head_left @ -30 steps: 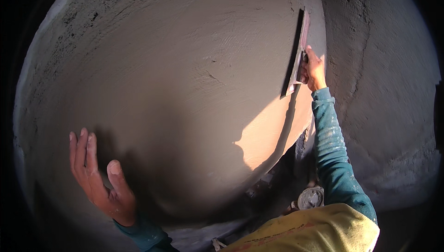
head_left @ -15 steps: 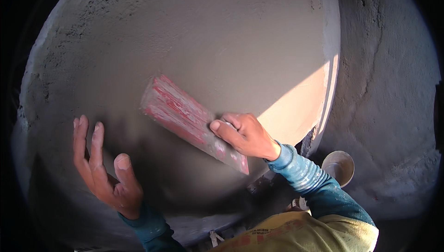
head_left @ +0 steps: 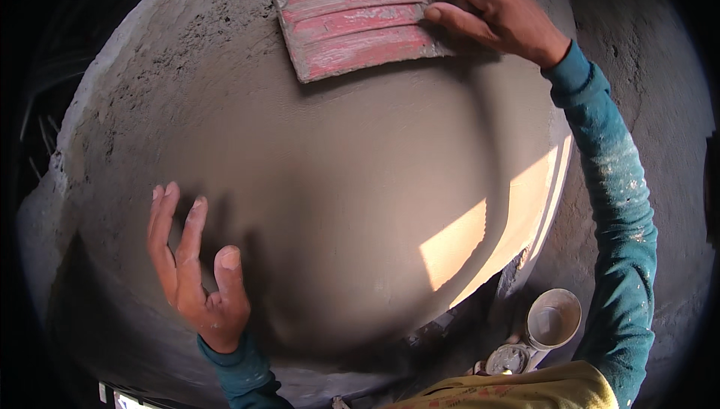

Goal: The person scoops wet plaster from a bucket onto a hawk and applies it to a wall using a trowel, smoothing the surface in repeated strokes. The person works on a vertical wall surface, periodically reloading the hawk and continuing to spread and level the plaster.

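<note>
Grey mortar coats the wall (head_left: 360,184) in front of me, smooth across the middle and rough toward the upper left. High on it, my right hand (head_left: 504,19) grips the handle end of a red plastering float (head_left: 352,26). The float lies nearly level against the wall, its ridged red back smeared with grey and its working face hidden. My left hand (head_left: 201,278) is raised at the lower left, fingers spread, holding nothing. It casts a shadow on the wall; whether it touches the surface I cannot tell.
A pale bucket (head_left: 553,319) stands at the lower right, beside a smaller round container (head_left: 508,359). Another grey wall (head_left: 630,184) rises on the right. Sunlight falls across the plaster's right edge, where the wall ends in a corner.
My right hand has carried the float up and rightward, turning it from a slant to nearly level. My left hand has shifted slightly right, still spread.
</note>
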### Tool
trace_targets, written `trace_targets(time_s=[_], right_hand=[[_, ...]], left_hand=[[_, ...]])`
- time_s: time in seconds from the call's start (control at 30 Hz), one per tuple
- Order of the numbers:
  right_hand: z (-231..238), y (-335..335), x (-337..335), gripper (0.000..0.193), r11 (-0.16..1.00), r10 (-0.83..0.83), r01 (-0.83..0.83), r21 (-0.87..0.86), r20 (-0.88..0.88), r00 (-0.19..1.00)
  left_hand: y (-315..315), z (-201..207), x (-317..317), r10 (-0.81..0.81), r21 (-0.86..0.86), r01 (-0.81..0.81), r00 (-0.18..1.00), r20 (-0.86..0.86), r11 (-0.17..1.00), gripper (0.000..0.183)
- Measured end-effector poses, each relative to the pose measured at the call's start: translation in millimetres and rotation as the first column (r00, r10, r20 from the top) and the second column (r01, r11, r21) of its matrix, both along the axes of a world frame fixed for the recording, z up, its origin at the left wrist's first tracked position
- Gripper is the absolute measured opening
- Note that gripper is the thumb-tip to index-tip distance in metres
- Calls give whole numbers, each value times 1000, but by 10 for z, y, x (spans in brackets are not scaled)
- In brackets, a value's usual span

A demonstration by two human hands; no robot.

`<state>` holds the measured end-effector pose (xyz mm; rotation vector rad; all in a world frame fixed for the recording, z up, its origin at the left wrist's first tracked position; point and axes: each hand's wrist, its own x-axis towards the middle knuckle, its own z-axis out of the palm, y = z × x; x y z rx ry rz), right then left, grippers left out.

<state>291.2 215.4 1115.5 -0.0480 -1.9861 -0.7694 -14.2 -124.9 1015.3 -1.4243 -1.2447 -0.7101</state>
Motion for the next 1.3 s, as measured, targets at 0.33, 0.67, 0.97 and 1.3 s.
trace_targets(time_s=[0.33, 0.67, 0.97, 1.3], right_hand=[[-1845, -504, -231, 39, 961, -87, 159, -225, 301, 950], [-1205, -166, 49, 50, 463, -128, -585, -665, -704, 699], [-1013, -660, -559, 48, 450, 13, -506, -736, -561, 828], [-1619, -1471, -904, 46, 366, 375, -127, -922, 21, 927]], left_hand=[[-29, -63, 5, 63, 32, -62, 998, -26, 998, 49], [-180, -21, 56, 82, 24, -84, 995, 59, 996, 39], [-120, 171, -21, 40, 57, -38, 999, -35, 998, 40], [-174, 105, -55, 2, 83, -3, 1000, 12, 997, 38]])
